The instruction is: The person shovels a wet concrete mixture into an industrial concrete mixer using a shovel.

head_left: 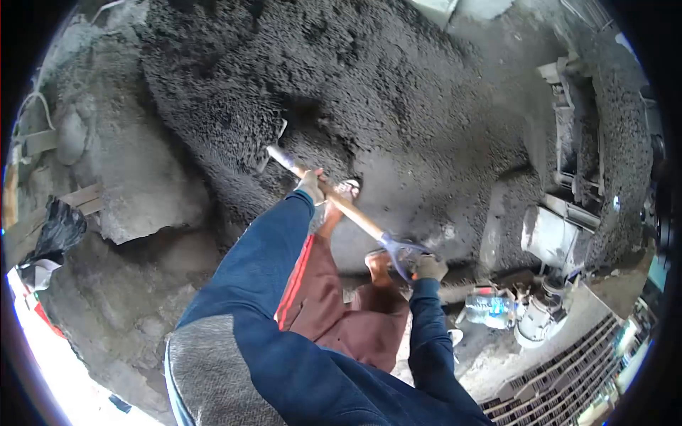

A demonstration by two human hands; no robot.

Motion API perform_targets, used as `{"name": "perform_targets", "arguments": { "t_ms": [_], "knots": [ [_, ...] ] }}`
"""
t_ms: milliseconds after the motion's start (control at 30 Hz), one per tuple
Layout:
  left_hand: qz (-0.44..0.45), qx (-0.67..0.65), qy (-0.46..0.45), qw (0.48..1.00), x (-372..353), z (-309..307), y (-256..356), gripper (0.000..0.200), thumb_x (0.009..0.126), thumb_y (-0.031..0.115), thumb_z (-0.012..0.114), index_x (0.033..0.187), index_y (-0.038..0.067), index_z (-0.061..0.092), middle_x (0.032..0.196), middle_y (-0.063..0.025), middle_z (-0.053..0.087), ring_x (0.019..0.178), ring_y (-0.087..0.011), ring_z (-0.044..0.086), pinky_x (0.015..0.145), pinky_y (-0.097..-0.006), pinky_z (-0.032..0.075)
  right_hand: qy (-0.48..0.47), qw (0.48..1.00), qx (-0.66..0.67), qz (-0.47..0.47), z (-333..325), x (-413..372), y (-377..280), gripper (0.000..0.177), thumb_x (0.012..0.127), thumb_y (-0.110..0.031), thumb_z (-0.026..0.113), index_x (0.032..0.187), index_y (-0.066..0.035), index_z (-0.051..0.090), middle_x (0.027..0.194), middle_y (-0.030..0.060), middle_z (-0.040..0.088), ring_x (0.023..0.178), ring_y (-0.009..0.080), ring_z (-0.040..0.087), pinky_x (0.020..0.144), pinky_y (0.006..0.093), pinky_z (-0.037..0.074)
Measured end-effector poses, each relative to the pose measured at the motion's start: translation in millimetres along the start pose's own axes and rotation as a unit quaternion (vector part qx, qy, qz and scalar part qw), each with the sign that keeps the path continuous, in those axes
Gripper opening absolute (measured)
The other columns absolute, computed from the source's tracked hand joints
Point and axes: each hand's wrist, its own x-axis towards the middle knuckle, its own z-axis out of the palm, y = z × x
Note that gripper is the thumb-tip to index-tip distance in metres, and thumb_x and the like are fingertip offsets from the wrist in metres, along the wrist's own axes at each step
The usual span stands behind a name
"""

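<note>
A shovel with a wooden shaft (359, 219) slants across the middle of the view. Its blue D-shaped handle (399, 253) is at the lower right, and its metal end reaches into dark wet gravelly material (234, 85). My left hand (311, 187), in a pale glove, is wrapped round the shaft near the metal socket. My right hand (430, 268), also gloved, is closed on the handle. The blade is mostly hidden in the dark material; only part of its edge shows.
A large grey slab (153, 192) stands on the left. To the right are a white bucket (538, 323), a clear plastic bottle (490, 308), a pale metal box (548, 236) and a metal frame (565, 135). My feet are just below the shaft.
</note>
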Motion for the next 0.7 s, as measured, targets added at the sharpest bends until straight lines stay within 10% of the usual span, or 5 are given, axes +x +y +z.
{"name": "perform_targets", "arguments": {
  "t_ms": [100,167,267,533,700],
  "knots": [
    [0.051,0.016,0.034,0.998,12.4,-55.5,11.4,0.023,0.088,0.019,0.062,0.071,0.013,0.047,0.058,-0.0039,0.044,0.055,-0.0234,0.047,0.058,-0.0459,0.047,-0.090,0.972,0.174,0.133,24.3,-62.4,-9.9,0.008,0.080,-0.017,0.061,0.085,-0.011,0.059,0.074,0.0070,0.057,0.060,0.0241,0.055,0.054,0.0392,0.048],
    [0.048,0.009,0.051,0.998,-12.2,-75.9,-5.5,0.022,0.087,0.017,0.065,0.073,0.016,0.047,0.060,-0.0007,0.046,0.049,-0.0164,0.046,0.047,-0.0344,0.043,-0.146,0.924,0.280,0.216,21.0,-90.2,-16.9,0.006,0.081,-0.006,0.058,0.078,-0.008,0.053,0.059,0.0079,0.050,0.041,0.0242,0.050,0.038,0.0398,0.047],
    [0.055,0.036,0.062,0.996,-47.1,-108.4,-28.0,0.021,0.086,0.018,0.065,0.077,0.016,0.047,0.059,-0.0009,0.045,0.049,-0.0163,0.045,0.048,-0.0355,0.043,-0.104,0.870,0.301,0.376,-8.1,-130.7,-24.0,0.015,0.078,0.001,0.051,0.089,-0.008,0.050,0.061,0.0104,0.049,0.036,0.0227,0.045,0.034,0.0410,0.041],
    [0.029,0.064,0.050,0.996,-140.2,-140.6,-103.6,0.020,0.091,0.033,0.056,0.089,0.015,0.049,0.075,-0.0074,0.049,0.064,-0.0259,0.052,0.073,-0.0499,0.051,-0.131,0.824,0.434,0.339,-98.3,-206.8,88.8,0.014,0.080,-0.017,0.056,0.070,-0.007,0.056,0.055,0.0125,0.053,0.034,0.0267,0.044,0.034,0.0450,0.038],
    [0.035,0.178,0.020,0.983,-181.6,-120.1,-157.4,0.016,0.089,0.028,0.060,0.088,0.017,0.049,0.065,-0.0029,0.045,0.050,-0.0207,0.048,0.054,-0.0466,0.050,-0.082,0.723,0.551,0.409,-150.1,-301.6,125.8,0.012,0.081,0.006,0.053,0.083,-0.006,0.051,0.058,0.0065,0.048,0.043,0.0182,0.046,0.038,0.0345,0.034]
  ]
}}
